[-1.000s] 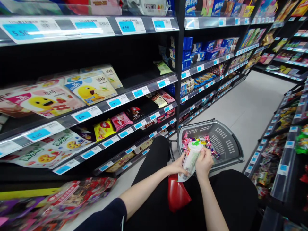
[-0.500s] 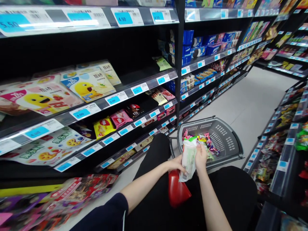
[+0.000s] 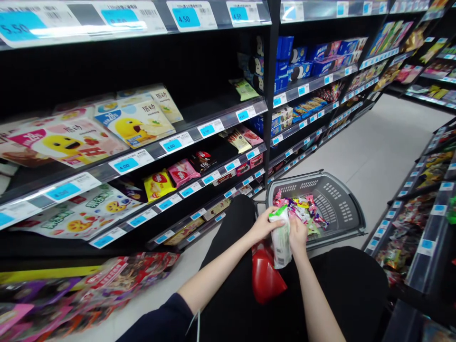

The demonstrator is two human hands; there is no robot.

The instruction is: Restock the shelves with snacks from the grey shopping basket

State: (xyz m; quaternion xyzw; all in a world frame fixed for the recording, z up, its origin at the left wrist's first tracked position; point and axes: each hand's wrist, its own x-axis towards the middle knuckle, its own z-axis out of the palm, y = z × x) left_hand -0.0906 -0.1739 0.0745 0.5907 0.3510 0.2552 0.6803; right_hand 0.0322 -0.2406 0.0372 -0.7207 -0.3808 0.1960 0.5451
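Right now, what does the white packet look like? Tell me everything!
The white packet is long and narrow, crinkly and plastic-looking, with a green top edge and faint printing. I can't tell if it's open. It leans slightly, green end up, held by the left grip and right grip, over the lap, near the grey basket.

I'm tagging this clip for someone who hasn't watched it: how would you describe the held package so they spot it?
Find the grey basket on the aisle floor. At its near side, the left hand and right hand hold the package. It is whitish with a bright green end, unlike the glossy red object below it and the small, many-coloured wrapped pieces in the basket.
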